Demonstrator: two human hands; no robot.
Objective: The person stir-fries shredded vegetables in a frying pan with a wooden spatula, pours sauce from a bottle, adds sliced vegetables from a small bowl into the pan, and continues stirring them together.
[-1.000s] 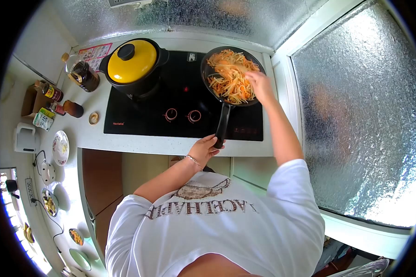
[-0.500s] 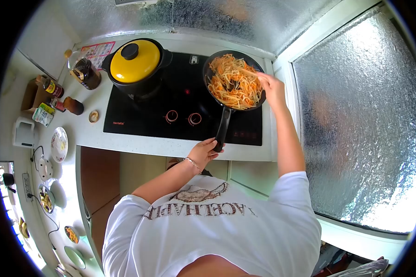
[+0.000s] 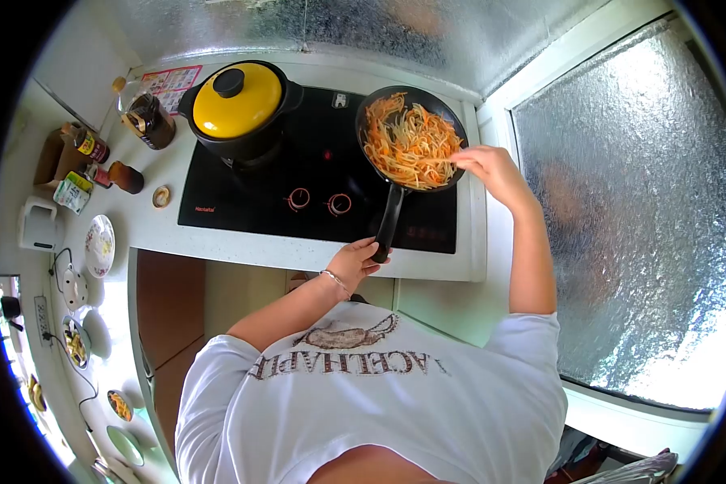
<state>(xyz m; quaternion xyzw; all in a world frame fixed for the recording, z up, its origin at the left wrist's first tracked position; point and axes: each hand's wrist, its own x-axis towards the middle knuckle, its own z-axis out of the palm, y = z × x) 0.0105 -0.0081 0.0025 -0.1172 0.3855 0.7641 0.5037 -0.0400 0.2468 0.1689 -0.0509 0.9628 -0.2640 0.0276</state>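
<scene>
A black frying pan (image 3: 369,103) stands on the right side of the black cooktop (image 3: 250,208), full of orange and pale shredded vegetables (image 3: 411,145). My left hand (image 3: 355,264) is wrapped round the end of the pan's black handle (image 3: 389,218). At the pan's right rim, my right hand (image 3: 492,171) pinches chopsticks (image 3: 436,160), whose tips reach into the shreds. The far ends of the chopsticks are hidden by the fingers.
A black pot (image 3: 242,147) with a yellow lid (image 3: 238,101) stands on the cooktop's left. Left of it are a large bottle (image 3: 149,121), smaller jars and a small round lid (image 3: 161,196). A floral plate (image 3: 100,246) lies further left. Frosted glass (image 3: 621,210) stands at the right.
My right hand has moved right and toward the pan's lower right rim, and the shreds have shifted within the pan. My left hand stays on the handle.
</scene>
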